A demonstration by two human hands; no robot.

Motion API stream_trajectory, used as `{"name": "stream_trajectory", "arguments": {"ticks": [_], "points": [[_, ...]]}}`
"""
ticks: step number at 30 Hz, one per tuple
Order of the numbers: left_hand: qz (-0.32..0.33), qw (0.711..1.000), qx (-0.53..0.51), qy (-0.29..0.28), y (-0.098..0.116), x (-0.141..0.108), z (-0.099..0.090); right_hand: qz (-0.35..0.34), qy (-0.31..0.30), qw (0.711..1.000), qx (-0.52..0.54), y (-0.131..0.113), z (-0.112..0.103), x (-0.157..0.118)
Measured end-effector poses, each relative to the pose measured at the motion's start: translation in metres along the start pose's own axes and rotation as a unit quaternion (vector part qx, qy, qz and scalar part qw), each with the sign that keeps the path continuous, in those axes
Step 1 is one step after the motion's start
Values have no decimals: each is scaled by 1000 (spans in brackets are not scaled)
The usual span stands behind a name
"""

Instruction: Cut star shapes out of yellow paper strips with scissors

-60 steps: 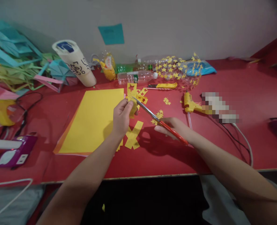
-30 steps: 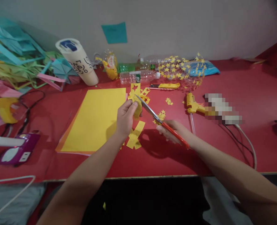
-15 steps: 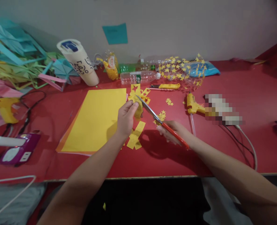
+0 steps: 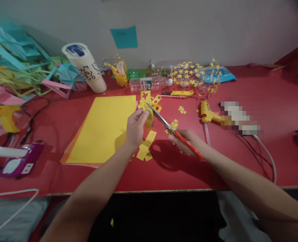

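Now, the left hand (image 4: 135,129) pinches a yellow paper piece (image 4: 149,118) just right of the yellow sheet (image 4: 104,127), while the right hand (image 4: 191,136) grips red-handled scissors (image 4: 184,139), blades near it. Light, thin and probably easily torn, the piece seems best held by its left edge.

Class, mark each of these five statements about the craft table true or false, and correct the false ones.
1. The right hand holds the red-handled scissors. True.
2. The left hand holds the green bottle. False: it holds a small piece of yellow paper.
3. The clear bottle with a white cap stands upright. False: it lies on its side.
4. The large yellow sheet lies on top of an orange sheet. True.
5. The blue-green note lies on the red table. False: it is on the wall.
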State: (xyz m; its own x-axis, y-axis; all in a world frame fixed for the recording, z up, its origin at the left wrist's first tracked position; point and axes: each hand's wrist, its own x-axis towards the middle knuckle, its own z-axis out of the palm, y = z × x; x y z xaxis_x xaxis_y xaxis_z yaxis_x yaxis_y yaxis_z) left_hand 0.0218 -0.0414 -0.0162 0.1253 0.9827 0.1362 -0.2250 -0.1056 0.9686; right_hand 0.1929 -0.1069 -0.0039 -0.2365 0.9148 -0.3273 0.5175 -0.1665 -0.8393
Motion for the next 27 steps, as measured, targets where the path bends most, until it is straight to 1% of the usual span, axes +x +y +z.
{"name": "stream_trajectory", "arguments": {"ticks": [5,10,13,16,18,21,24,27], "points": [[0,1000,-10,-8,1,0,0,-8,5,1000,-13,-2,0,0],[2,1000,-1,-8,1,0,-1,0,9,1000,-6,-3,-1,-1],[27,999,27,-8,1,4,-6,3,20,1000,5,-2,-1,0],[65,997,29,5,2,9,-12,0,14,1000,11,-1,-1,3],[61,998,21,10,3,13,-16,3,5,1000,17,0,-1,4],[43,999,7,2,4,16,-19,13,-3,1000,27,0,-1,5],[39,999,-6,-8,5,16,-20,21,-16,999,41,0,-2,4],[37,999,-13,-8,7,15,-19,13,-37,998,57,0,-4,3]]}}
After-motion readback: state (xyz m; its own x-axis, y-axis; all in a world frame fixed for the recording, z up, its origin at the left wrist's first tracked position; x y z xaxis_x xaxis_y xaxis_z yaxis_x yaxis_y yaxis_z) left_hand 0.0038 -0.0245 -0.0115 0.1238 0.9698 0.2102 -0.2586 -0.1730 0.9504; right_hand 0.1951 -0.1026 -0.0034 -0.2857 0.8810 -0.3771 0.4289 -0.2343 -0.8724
